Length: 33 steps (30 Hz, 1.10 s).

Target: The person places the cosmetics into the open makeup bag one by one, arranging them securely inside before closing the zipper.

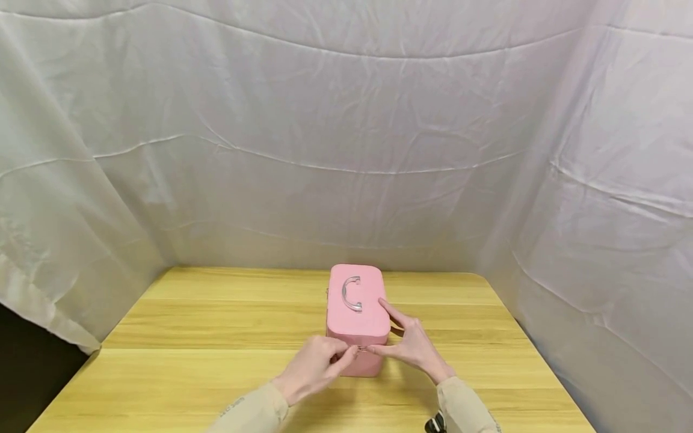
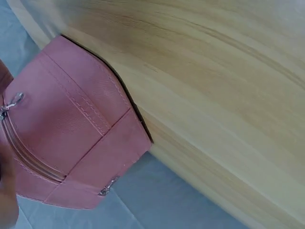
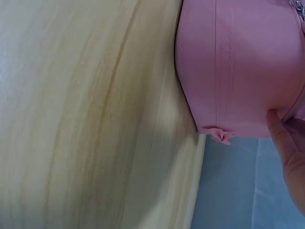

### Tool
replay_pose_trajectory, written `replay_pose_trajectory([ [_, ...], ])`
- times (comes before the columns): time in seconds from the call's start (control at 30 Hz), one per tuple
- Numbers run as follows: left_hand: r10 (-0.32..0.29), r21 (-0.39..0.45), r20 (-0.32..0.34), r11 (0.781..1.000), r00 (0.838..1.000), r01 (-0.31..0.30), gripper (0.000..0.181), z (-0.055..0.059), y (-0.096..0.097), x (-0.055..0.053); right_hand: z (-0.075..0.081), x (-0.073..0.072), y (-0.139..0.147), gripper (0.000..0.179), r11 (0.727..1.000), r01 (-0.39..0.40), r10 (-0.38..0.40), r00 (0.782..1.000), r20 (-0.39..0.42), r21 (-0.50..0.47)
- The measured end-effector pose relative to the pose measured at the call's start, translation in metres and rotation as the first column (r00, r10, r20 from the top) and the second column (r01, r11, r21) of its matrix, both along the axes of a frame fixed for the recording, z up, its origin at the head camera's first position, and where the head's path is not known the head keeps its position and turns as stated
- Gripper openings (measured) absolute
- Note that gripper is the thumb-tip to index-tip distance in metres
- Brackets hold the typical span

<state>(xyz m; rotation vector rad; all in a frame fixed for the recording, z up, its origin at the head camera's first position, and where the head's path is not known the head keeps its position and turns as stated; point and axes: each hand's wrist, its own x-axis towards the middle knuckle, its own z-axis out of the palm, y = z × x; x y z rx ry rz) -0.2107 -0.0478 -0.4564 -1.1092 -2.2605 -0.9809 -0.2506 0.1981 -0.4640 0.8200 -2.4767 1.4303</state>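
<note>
A pink cosmetic case (image 1: 357, 300) with a silver handle (image 1: 352, 293) on its lid stands on the wooden table. At its near end, my left hand (image 1: 314, 364) pinches at the zipper with thumb and forefinger; the fingertips hide most of what they hold. One silver zipper pull (image 2: 18, 98) hangs free in the left wrist view. My right hand (image 1: 414, 349) holds the case's near right corner, thumb beside the zipper and forefinger along the lid's edge. In the right wrist view, a finger (image 3: 281, 138) presses the case's pink side (image 3: 252, 71).
The wooden table (image 1: 216, 325) extends on both sides of the case. Pale cloth (image 1: 346, 120) hangs behind it and along both sides. A small pink bow-like piece (image 3: 220, 135) sticks out from the case. A dark area (image 1: 32, 361) lies beyond the table's left edge.
</note>
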Motion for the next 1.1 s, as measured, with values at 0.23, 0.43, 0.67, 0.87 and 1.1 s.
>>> replay_pose_trajectory([
  [0.23, 0.251, 0.264, 0.098, 0.927, 0.963, -0.268, 0.013, 0.003, -0.004, -0.008, 0.002, 0.001, -0.002, 0.097, 1.000, 0.001, -0.001, 1.000, 0.014, 0.005],
  [0.43, 0.206, 0.199, 0.553, 0.908, 0.807, -0.369, 0.072, 0.007, -0.009, -0.014, 0.001, 0.000, -0.002, 0.096, 1.000, 0.003, -0.003, 1.000, 0.002, 0.003],
  [0.67, 0.070, 0.215, 0.652, 0.938, 0.755, -0.273, 0.079, 0.006, -0.009, -0.019, 0.000, -0.001, -0.003, 0.097, 1.000, -0.001, 0.001, 1.000, -0.016, 0.014],
  [0.87, 0.056, 0.252, 0.637, 0.927, 0.769, -0.276, 0.076, 0.007, -0.014, -0.019, 0.001, -0.001, -0.008, 0.095, 0.999, -0.030, 0.031, 0.998, -0.051, 0.021],
  [1.1, 0.088, 0.250, 0.628, 0.918, 0.773, -0.308, 0.070, 0.009, -0.027, -0.019, 0.002, 0.000, -0.024, 0.095, 0.998, -0.057, 0.058, 0.996, -0.066, 0.015],
])
